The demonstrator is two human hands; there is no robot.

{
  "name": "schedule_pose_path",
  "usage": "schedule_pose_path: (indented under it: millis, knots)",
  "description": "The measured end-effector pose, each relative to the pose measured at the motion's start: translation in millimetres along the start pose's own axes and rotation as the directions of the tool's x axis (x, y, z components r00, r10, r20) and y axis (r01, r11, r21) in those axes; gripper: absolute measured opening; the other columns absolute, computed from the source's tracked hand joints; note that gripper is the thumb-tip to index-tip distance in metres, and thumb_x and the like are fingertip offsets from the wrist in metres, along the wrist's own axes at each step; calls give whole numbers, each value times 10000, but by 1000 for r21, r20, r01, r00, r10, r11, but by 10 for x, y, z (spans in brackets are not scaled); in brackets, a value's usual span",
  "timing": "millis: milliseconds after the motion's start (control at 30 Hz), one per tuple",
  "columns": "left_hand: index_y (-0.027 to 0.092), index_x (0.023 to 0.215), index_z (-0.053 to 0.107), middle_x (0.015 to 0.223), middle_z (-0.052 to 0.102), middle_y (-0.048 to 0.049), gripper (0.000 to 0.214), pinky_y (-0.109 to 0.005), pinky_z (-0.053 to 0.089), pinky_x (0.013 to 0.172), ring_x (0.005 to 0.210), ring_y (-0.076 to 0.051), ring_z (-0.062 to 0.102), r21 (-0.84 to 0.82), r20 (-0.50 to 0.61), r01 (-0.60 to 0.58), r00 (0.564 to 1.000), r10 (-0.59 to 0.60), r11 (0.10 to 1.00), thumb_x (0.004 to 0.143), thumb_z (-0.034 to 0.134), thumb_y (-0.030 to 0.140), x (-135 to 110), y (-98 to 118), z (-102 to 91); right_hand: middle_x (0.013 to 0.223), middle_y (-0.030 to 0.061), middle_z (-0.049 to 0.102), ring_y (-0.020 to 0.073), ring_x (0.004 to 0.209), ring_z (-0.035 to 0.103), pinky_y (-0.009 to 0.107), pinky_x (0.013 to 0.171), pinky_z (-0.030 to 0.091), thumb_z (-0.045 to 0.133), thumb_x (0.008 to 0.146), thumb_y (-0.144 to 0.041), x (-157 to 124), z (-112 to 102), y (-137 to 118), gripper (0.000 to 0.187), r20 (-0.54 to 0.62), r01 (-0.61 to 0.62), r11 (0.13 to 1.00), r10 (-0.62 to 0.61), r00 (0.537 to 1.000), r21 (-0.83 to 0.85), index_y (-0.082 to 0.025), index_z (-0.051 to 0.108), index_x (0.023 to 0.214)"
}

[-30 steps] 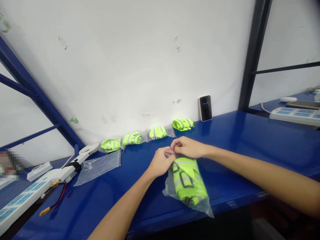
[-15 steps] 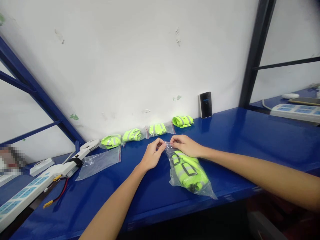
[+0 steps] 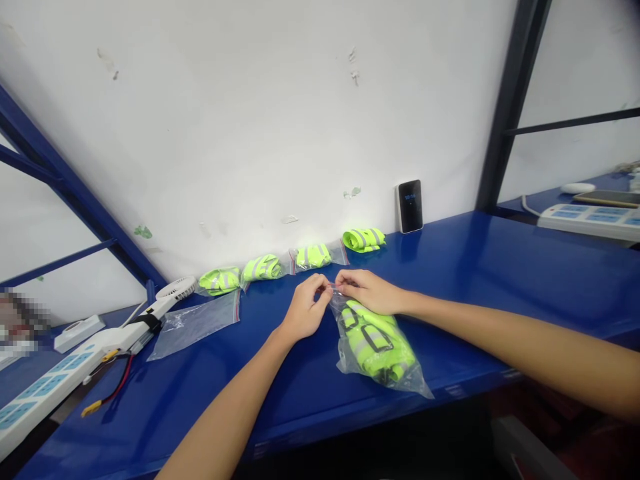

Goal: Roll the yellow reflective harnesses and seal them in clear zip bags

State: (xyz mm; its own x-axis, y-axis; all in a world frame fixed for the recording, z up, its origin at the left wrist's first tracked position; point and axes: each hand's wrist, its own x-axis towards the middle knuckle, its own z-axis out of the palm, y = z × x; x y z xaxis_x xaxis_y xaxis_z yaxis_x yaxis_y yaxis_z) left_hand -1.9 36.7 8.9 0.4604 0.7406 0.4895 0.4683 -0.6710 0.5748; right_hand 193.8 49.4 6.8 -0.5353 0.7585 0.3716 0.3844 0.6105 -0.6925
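Observation:
A clear zip bag (image 3: 349, 358) lies on the blue table near its front edge, with a folded yellow-green reflective vest (image 3: 380, 343) inside. My left hand (image 3: 309, 303) pinches the left end of the bag's top edge between thumb and fingers. Close beside it, my right hand (image 3: 367, 290) is closed on the same edge, its palm side resting over the top of the bag. The fingertips of both hands nearly meet, and the zip strip is partly hidden beneath them.
Along the wall lie bagged vests (image 3: 220, 281) and a rolled vest (image 3: 364, 240) without a visible bag. A flat zip bag (image 3: 197, 327) lies at left, near a white fan (image 3: 177, 288), a power strip (image 3: 45, 393) and a yellow-ended cable (image 3: 117, 387). A dark-screened device (image 3: 410, 207) leans on the wall.
The right hand has shifted slightly left along the bag's top edge, closer to the left hand. The left hand keeps its pinch, and the camera view has moved a little.

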Motion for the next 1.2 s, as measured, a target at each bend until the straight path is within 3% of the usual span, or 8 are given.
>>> schedule_pose_path:
  millis: [167,467,667,967,1200]
  knots:
    - [183,801,515,929,555,-56,200,-294,413,787,861,-179,518,13,-8,-32,999,32,999,937,410,286,0,-1,16,726,-20,563,126,627,469,247,602,343,462,903,-239,1,8,-12,135,-3,-3,1000,3,1000,0,-185,569,841]
    - [179,855,548,931,525,-54,225,-306,408,801,860,-178,501,25,21,-45,999,44,999,956,395,311,-9,3,-16,747,-7,569,136,655,485,250,611,368,445,929,-263,-28,-18,-48,129,41,22,999,-21,999,-37,-183,543,904]
    - [181,854,528,895,515,-55,206,-314,409,782,835,-184,496,69,31,-82,996,80,994,951,402,310,-5,-1,-19,763,1,577,144,680,498,257,627,399,459,933,-316,-10,-15,-25,152,84,-1,999,-3,996,45,-182,527,908]
    - [187,770,477,867,508,-44,179,-306,408,765,812,-176,496,86,21,-111,994,110,990,927,414,244,16,13,-31,748,-4,571,138,656,492,258,619,364,440,939,-298,-25,-12,-73,177,31,7,999,-5,1000,-42,-180,562,888]
    - [185,766,479,849,502,-36,161,-293,403,731,780,-164,486,85,15,-120,993,120,989,915,422,207,9,25,-27,716,-17,550,132,629,472,252,600,359,457,922,-265,-24,-8,-88,124,15,17,1000,-17,1000,-8,-189,548,886]
